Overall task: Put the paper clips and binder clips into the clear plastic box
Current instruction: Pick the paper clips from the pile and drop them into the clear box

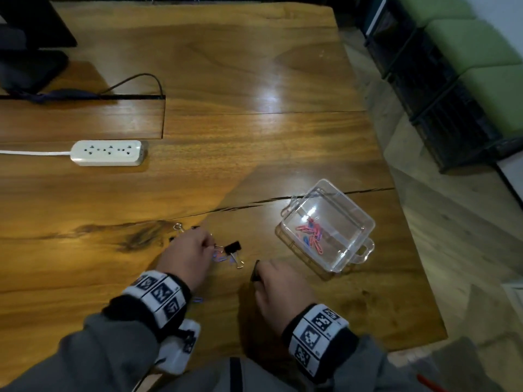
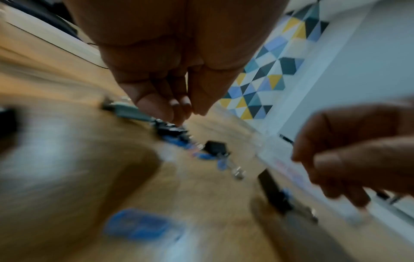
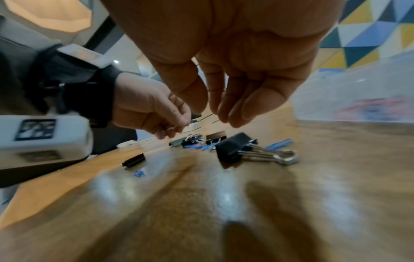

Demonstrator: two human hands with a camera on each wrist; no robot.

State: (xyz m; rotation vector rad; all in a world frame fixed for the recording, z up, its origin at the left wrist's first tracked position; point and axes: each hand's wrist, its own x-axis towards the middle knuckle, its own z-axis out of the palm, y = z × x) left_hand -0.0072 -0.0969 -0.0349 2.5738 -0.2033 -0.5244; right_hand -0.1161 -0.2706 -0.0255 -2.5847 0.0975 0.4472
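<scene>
**Both hands low over the scattered clips**

My left hand (image 1: 190, 253) sat at lower centre of the head view, its fingers (image 2: 156, 108) bunched downward over the heap of blue paper clips (image 1: 220, 257) and small binder clips; whether they had actually pinched one I could not tell, as the left wrist view was blurred. My right hand (image 1: 278, 290) lay just to the right of it, fingers (image 3: 244, 104) curled loosely with the tips close together and, as the right wrist view showed, holding nothing. Below them a large black binder clip (image 3: 237, 148) lay on its side on the worktop (image 1: 254, 131), silver handles pointing right. Another black binder clip (image 1: 233, 247) rested between my hands, beside the blue heap. The box (image 1: 328, 224) stood open at centre right of the head view, well apart from the heap, with pink and blue paper clips already inside. A white power strip (image 1: 109, 153) lay at the left.
</scene>
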